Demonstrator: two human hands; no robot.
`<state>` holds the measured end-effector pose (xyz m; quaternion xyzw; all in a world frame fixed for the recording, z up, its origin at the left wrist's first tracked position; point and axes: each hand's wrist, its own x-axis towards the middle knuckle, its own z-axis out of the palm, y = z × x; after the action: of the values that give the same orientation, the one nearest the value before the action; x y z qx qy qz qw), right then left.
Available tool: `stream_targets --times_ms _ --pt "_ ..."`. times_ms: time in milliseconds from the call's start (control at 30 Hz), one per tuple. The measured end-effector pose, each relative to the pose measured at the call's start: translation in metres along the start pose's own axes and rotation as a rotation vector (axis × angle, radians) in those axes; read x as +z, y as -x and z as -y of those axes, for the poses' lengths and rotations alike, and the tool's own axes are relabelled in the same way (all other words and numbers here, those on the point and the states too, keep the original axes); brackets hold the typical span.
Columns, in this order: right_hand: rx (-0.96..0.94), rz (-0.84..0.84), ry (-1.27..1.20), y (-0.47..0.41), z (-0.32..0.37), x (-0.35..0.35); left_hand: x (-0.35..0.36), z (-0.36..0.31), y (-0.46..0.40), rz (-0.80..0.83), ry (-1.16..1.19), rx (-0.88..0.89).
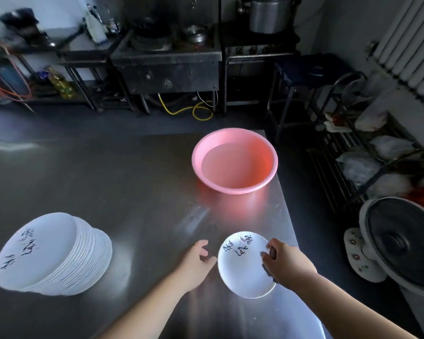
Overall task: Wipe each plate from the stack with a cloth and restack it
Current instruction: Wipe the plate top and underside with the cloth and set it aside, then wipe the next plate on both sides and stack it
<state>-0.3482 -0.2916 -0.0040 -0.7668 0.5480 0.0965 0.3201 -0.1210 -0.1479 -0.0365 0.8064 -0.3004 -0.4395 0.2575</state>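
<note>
A tall stack of white plates (pixel 52 253) with black brush writing stands at the table's left front. A single white plate (pixel 242 267) with the same writing lies near the right front edge. My right hand (pixel 284 263) rests on that plate's right side, its fingers curled round a dark cloth (pixel 269 272), of which only small bits show under the hand. Just left of the plate's rim hovers my left hand (pixel 198 258), fingers relaxed and holding nothing; whether it touches the rim is unclear.
A pink basin (pixel 230 190) holding water sits at the far right of the steel table (pixel 132 192). The table's right edge runs close to the single plate. An electric fan (pixel 402 243) stands on the floor to the right, with stoves and racks behind.
</note>
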Motion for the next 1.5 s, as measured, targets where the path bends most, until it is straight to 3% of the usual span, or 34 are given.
stream_targets --times_ms 300,533,767,1067,1367,1500 --pt "-0.408 -0.038 -0.045 0.031 0.184 0.045 -0.157 0.068 0.076 -0.255 -0.070 0.063" --pt "-0.536 0.005 -0.067 0.056 0.313 0.096 -0.264 0.131 0.121 -0.480 -0.082 0.048" --pt "-0.549 -0.042 0.076 0.067 0.406 0.143 -0.340 0.202 0.141 -0.689 -0.189 -0.059" --pt "-0.371 -0.099 0.133 0.059 0.432 0.164 -0.366 0.228 0.127 -0.594 -0.139 -0.036" --pt "-0.319 -0.041 -0.099 0.065 0.435 0.166 -0.374 0.232 0.115 -0.549 0.104 -0.043" --pt "-0.276 0.014 -0.285 0.074 0.422 0.159 -0.367 0.223 0.111 -0.563 0.258 0.050"
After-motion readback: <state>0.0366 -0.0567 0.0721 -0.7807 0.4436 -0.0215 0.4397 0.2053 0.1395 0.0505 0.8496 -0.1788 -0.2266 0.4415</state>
